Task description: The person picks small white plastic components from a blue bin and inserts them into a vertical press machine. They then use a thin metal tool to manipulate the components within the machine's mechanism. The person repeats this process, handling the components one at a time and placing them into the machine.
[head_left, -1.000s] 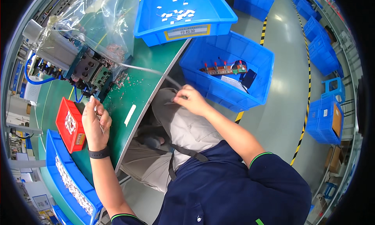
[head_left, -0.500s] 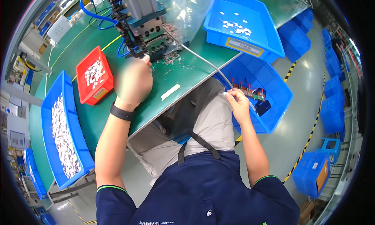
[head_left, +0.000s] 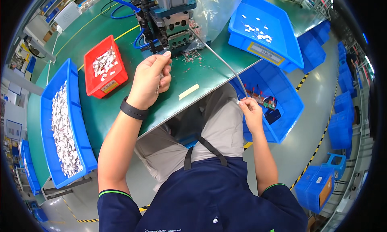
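Observation:
My left hand (head_left: 153, 75), with a black band on its wrist, hovers over the green table just in front of a small press-like machine (head_left: 174, 24). Its fingers are curled in; a sliver of something pale shows between them, too small to name. Beyond the table's edge, by my right thigh, my right hand (head_left: 252, 113) pinches a small white piece (head_left: 238, 102) between thumb and fingers. A grey tube (head_left: 225, 65) runs from the machine down to just beside that hand.
At the left stand a red tray (head_left: 91, 87) and a long blue tray (head_left: 86, 149), both holding small white pieces. Another blue tray (head_left: 296, 56) overhangs the right edge. Below it, a blue bin (head_left: 292, 125) holds a circuit board. Scraps (head_left: 192, 56) lie near the machine.
My left hand has drawn back slightly from the machine, and its fingers show more plainly. The right hand keeps its pinch, a little lower in view. The whole view has shifted slightly.

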Demonstrator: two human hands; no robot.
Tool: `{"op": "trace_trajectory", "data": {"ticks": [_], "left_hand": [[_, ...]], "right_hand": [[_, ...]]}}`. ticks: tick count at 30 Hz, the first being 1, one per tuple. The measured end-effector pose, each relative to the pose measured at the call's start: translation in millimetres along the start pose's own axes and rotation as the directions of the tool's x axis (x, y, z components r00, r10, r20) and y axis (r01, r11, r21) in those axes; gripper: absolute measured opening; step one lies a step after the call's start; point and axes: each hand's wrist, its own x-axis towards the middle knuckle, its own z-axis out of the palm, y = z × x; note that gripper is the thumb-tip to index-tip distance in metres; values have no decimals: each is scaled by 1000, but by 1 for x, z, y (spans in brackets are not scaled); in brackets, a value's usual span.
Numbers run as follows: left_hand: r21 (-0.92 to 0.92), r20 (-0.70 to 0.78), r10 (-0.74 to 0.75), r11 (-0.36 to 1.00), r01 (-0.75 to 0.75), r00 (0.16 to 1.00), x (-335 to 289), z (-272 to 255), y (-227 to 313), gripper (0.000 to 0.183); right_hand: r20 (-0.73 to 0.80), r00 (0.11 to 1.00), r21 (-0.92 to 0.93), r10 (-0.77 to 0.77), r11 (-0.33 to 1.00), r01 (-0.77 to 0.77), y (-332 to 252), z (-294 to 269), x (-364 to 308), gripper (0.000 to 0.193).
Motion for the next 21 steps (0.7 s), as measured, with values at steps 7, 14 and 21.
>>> {"op": "trace_trajectory", "data": {"ticks": [7,14,21], "left_hand": [[-3,28,-7,1000,7,1000,3,2,-3,24],[-18,37,-25,999,26,999,3,2,-2,23],[-10,26,-12,1000,12,1000,4,0,-1,24]], "right_hand": [[20,999,55,34,998,-35,-11,-5,-6,13],[5,1000,85,30,996,-31,-17,-6,-14,11],[51,998,162,25,986,-33,-39,0,-13,10]]}}
